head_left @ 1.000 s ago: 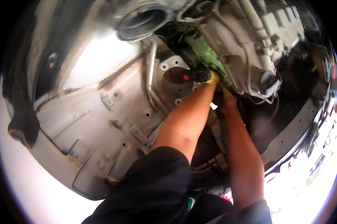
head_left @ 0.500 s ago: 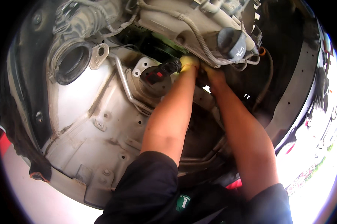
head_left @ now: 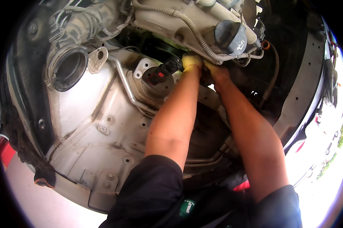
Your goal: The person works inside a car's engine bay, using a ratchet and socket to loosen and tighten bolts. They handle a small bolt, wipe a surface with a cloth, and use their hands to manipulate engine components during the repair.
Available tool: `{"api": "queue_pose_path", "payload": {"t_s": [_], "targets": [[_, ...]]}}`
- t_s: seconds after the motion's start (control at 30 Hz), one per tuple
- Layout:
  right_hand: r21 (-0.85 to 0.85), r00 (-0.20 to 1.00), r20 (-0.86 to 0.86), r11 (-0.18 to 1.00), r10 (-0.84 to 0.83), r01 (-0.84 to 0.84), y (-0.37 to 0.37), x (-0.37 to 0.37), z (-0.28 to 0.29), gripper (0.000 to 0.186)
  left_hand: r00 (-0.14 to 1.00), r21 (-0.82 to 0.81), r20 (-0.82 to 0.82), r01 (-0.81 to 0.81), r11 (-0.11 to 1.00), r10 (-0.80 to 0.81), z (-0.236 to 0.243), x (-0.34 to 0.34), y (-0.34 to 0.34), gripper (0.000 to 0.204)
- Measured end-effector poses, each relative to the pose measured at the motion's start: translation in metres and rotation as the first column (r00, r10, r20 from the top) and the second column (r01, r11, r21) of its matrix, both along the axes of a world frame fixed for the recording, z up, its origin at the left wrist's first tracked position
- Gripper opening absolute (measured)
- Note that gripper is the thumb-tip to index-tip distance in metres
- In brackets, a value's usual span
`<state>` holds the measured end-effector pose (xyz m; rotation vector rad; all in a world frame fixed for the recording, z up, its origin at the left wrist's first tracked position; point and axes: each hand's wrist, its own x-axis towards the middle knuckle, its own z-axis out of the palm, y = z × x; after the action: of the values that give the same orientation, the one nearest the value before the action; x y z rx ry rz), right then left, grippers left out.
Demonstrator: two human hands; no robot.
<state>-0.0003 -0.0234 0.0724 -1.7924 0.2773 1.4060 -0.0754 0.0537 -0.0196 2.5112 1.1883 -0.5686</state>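
Both of my arms reach forward into an engine bay, low beside the engine (head_left: 160,21). My left hand (head_left: 192,62) looks bright yellow and is partly tucked under the engine's lower edge; its fingers are hidden. Close on its left is a black device (head_left: 165,71) with a red patch; whether the hand touches it I cannot tell. My right hand (head_left: 214,70) is just right of the left one, also yellowish, its fingers out of sight behind the engine edge. What either hand grips does not show. A black round oil filler cap (head_left: 230,37) sits above the right hand.
A ribbed hose (head_left: 192,26) runs along the engine above my hands. A bent metal pipe (head_left: 125,81) crosses the white body panel (head_left: 78,102) at left. An open round duct (head_left: 69,68) stands far left. Dark cloth (head_left: 44,176) hangs over the front left edge.
The view has shifted slightly, so the engine sits a little further left. Both hands stay in nearly the same place under the engine edge, and the black device stays beside the left hand.
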Motion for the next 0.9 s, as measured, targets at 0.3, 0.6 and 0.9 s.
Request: {"api": "queue_pose_path", "payload": {"t_s": [0.3, 0.6, 0.9], "targets": [[0.005, 1.000, -0.015, 1.000, -0.017, 0.017, 0.000, 0.002, -0.006, 0.041, 0.997, -0.086, -0.025, -0.068, 0.994, 0.066, -0.002, -0.002, -0.002, 0.022], [-0.006, 0.999, 0.013, 0.999, -0.035, 0.036, -0.006, 0.007, -0.009, 0.034, 0.990, -0.205, -0.105, 0.072, 0.976, -0.095, 0.037, 0.011, 0.003, 0.023], [-0.047, 0.999, 0.028, 0.999, 0.023, -0.021, 0.001, 0.004, -0.006, 0.037, 0.990, -0.166, -0.033, -0.144, 0.975, 0.141, -0.004, 0.008, 0.006, 0.024]]}}
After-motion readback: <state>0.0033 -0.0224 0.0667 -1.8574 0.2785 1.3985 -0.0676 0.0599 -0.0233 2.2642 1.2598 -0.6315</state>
